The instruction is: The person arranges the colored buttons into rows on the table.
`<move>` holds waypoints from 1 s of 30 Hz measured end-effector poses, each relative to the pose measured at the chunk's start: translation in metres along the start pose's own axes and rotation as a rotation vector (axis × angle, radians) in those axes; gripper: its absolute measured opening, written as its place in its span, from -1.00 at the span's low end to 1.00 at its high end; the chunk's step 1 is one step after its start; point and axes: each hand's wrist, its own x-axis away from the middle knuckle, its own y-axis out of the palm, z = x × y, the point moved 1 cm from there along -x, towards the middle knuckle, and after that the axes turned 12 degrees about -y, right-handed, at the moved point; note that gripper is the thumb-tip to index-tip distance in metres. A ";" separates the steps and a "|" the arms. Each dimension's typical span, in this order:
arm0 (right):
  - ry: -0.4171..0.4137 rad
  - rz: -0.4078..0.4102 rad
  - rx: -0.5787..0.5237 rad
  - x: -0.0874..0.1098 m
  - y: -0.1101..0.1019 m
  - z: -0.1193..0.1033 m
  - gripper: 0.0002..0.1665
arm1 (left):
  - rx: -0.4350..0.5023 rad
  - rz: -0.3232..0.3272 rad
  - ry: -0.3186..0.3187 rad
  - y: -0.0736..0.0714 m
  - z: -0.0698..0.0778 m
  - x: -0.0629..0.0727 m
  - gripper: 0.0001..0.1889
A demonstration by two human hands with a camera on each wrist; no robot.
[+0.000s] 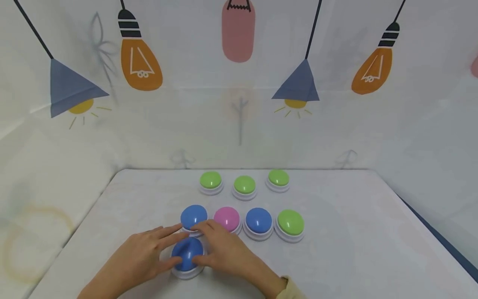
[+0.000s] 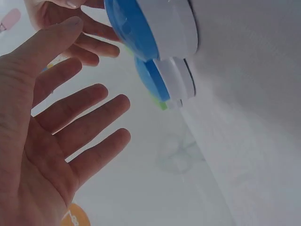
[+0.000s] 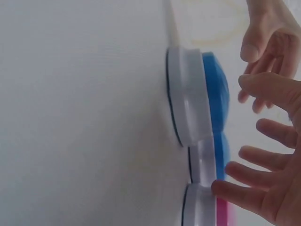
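A blue dome push button (image 1: 186,249) on a white round base sits nearest on the table, between my two hands. My left hand (image 1: 143,251) is at its left side, fingers spread and fairly straight. From the right, my right hand (image 1: 225,251) reaches over it, fingers spread too. Both wrist views show the hands above the domes, holding nothing. Just behind stands a second blue button (image 1: 193,215), partly covered by fingertips. Rightward in that row are a pink button (image 1: 228,216), partly behind the right hand, another blue button (image 1: 259,220) and a green button (image 1: 291,222).
Farther back stand three green buttons: a left one (image 1: 210,180), a middle one (image 1: 245,184) and a right one (image 1: 279,177). All rest on a white table (image 1: 354,232). White cloth (image 1: 209,124) printed with lamps and bulbs hangs behind and at the sides.
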 end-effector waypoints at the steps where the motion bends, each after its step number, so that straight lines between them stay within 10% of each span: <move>1: -0.003 0.010 -0.008 0.000 -0.003 0.002 -0.25 | 0.002 0.001 -0.010 -0.002 0.000 -0.002 -0.42; 14: 0.012 0.192 -0.166 -0.001 -0.040 0.023 -0.28 | 0.053 0.122 -0.020 -0.008 -0.009 -0.026 -0.39; 30: 0.083 0.166 -0.058 -0.044 -0.062 0.071 -0.16 | 0.212 -0.011 -0.171 0.004 -0.012 -0.085 -0.38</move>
